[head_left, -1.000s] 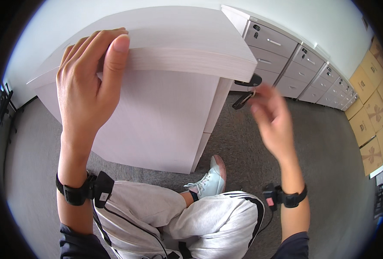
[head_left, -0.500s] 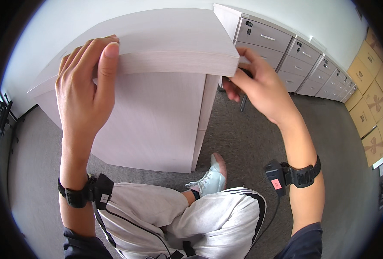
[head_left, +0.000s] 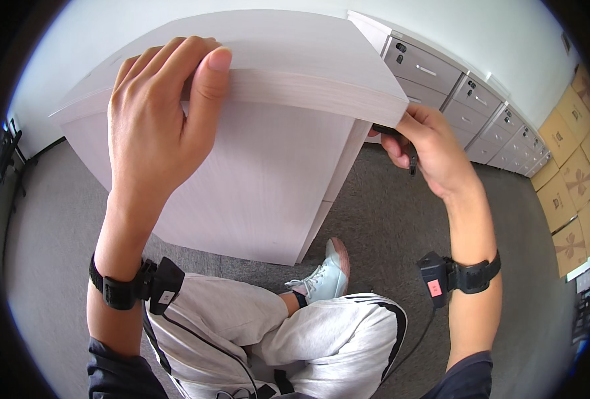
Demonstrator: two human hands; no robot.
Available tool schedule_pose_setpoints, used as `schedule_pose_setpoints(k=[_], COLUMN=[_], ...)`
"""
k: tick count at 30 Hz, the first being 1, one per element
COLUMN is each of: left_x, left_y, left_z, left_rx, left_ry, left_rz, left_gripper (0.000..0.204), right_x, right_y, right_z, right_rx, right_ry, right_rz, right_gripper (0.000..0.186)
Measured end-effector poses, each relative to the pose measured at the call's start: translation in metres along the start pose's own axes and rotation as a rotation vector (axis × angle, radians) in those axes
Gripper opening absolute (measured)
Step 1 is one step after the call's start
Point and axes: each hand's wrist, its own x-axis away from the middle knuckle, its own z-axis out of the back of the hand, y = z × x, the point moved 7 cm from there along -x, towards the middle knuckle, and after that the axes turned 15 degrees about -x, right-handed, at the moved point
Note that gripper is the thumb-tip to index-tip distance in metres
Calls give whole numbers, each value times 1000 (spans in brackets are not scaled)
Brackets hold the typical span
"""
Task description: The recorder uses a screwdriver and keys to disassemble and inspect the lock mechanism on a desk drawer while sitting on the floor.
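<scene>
A pale wood-grain cabinet (head_left: 268, 179) with a thick overhanging top stands in front of me, its drawer side facing right. My left hand (head_left: 165, 110) lies over the near edge of the top, fingers stretched out and holding nothing. At the right corner, just under the overhang, my right hand (head_left: 424, 143) is closed on a black key (head_left: 384, 129) at the drawer front. A second small black piece (head_left: 412, 165) dangles below the fingers. The lock itself is hidden from this side.
Matching drawer cabinets (head_left: 428, 63) with black keys in their locks line the wall at the far right. Cardboard boxes (head_left: 577, 173) are stacked beyond them. My shoe (head_left: 328, 276) is on the dark carpet close to the cabinet base. Cables run from both wrist devices.
The cabinet's right corner appears farther right and slightly lower. My left hand appears farther right and up, my right hand right and down. The dangling black piece now shows more clearly.
</scene>
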Motion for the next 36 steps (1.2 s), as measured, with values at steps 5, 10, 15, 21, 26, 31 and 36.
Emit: schedule_pose_setpoints(k=[5, 10, 15, 21, 26, 31, 36], left_x=[4, 0, 3, 2, 4, 7, 8], left_y=[-6, -2, -3, 3, 1, -14, -15], left_z=[-3, -1, 0, -6, -7, -8, -10], left_rx=[-10, 10, -19, -19, -22, 25, 32], left_ry=[-14, -54, -107, -132, -130, -211, -251], left_rz=[21, 41, 76, 84, 109, 82, 93], left_gripper=[34, 31, 31, 35, 38, 37, 37], right_x=[0, -3, -21, -59, -55, -66, -56], right_y=[6, 52, 117, 127, 109, 115, 127], right_z=[-6, 24, -9, -5, -10, -4, -1], right_rx=[-14, -435, -442, -1162, -1296, -1357, -1361], right_ry=[-16, 252, 183, 177, 270, 204, 295], right_rz=[-51, -32, -214, -114, -230, -149, -220], right_gripper=[45, 44, 24, 19, 15, 20, 24])
